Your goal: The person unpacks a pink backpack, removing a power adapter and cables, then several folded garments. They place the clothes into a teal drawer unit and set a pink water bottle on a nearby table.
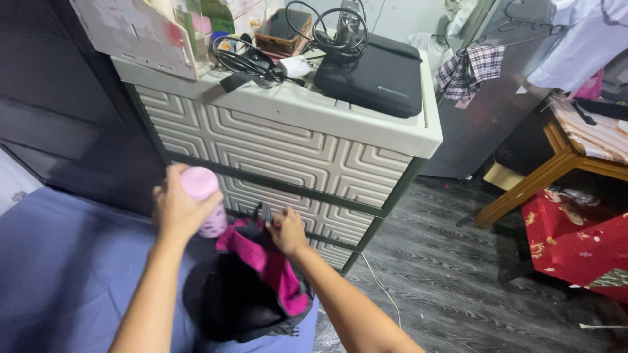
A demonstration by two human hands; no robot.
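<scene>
A person's left hand [175, 208] wraps its fingers around a small pink plastic bottle with a rounded cap [204, 198], holding it upright just above the open mouth of a black fabric backpack with a bright pink lining [252, 287]. The right hand [286, 230] pinches the bag's upper rim, fingers clenched on the pink edge and pulling it open toward a cream plastic drawer cabinet with a raised geometric pattern and dark green frame [288, 153]. The backpack sits on a blue-grey bed sheet [59, 268], its far side touching the cabinet's lower drawers. On the cabinet top lie a flat black zippered pouch [373, 75], a tangle of black cables [252, 62] and a small brown tray [282, 33]. To the right, a checked cloth [468, 68] hangs from a hanger beside a grey metal cabinet [487, 117], and a wooden table [543, 173] stands over dark wood-grain flooring [451, 274] near a red patterned cloth [579, 238].
</scene>
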